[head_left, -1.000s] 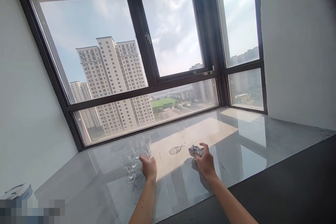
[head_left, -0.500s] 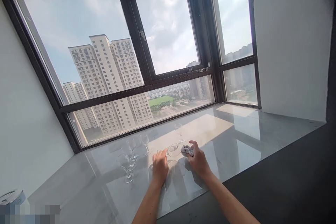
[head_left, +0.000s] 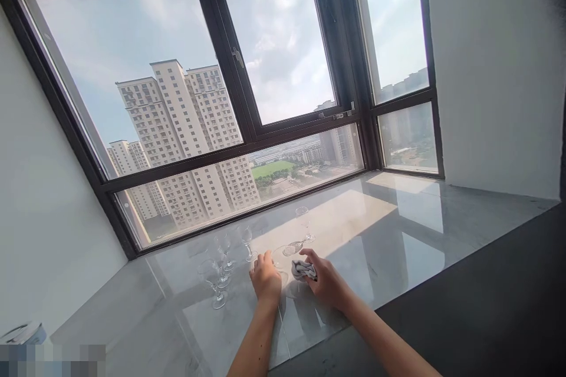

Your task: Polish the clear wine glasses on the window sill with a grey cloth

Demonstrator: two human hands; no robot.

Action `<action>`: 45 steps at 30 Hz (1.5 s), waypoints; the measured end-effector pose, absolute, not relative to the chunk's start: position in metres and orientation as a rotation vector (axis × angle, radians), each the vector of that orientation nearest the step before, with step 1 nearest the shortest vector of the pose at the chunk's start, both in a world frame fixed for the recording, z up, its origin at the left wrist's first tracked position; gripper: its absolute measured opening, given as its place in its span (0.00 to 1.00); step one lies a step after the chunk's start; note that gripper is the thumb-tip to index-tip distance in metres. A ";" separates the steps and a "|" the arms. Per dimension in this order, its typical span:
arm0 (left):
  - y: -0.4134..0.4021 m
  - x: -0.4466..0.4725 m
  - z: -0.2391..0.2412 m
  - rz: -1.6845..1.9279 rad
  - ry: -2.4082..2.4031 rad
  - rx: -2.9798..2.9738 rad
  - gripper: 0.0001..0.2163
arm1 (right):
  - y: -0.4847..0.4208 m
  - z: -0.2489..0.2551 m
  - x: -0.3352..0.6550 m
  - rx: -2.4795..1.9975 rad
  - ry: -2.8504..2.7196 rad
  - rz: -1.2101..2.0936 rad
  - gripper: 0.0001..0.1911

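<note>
My left hand (head_left: 265,275) is closed on a clear stemmed glass (head_left: 283,253) that lies tilted on the glossy marble sill (head_left: 398,230). Just to its right, my right hand (head_left: 326,284) clutches a crumpled grey cloth (head_left: 304,270), close to the glass's bowl. Another stemmed glass (head_left: 303,222) stands upright just beyond them. Left of my left hand stand three more upright glasses: one nearest (head_left: 213,284), one behind it (head_left: 223,250) and one further right (head_left: 246,240).
A big dark-framed window (head_left: 247,129) runs along the back of the sill, with white walls at both ends. The sill's front edge drops to a dark surface (head_left: 486,294) at the right. A round container (head_left: 22,333) sits at the bottom left.
My left hand left the group of glasses and moved right to the lying glass, closing on it. My right hand with the cloth moved in towards it.
</note>
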State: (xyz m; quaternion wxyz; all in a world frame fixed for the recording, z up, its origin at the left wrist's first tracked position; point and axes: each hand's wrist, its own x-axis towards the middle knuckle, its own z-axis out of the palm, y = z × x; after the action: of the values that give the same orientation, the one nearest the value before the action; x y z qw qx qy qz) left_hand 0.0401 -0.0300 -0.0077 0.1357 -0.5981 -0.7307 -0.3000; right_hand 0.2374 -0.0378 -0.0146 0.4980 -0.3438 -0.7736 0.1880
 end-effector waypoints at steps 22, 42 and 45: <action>-0.040 0.056 0.009 -0.778 -1.786 -2.059 0.14 | -0.030 -0.010 0.244 -0.911 -1.486 0.253 0.21; -0.007 0.079 -0.014 -1.036 -1.789 -2.581 0.15 | -0.019 -0.010 0.253 -1.096 -1.159 0.214 0.21; 0.010 0.092 -0.013 -0.830 -1.845 -2.574 0.17 | -0.019 -0.009 0.254 -1.088 -1.106 0.190 0.21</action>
State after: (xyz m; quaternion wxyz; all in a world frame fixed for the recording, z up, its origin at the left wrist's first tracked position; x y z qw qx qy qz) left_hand 0.0921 0.0102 -0.0134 -0.0662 -0.7846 -0.5623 -0.2529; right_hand 0.2538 -0.0188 -0.0088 0.7098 -0.4905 -0.4982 0.0855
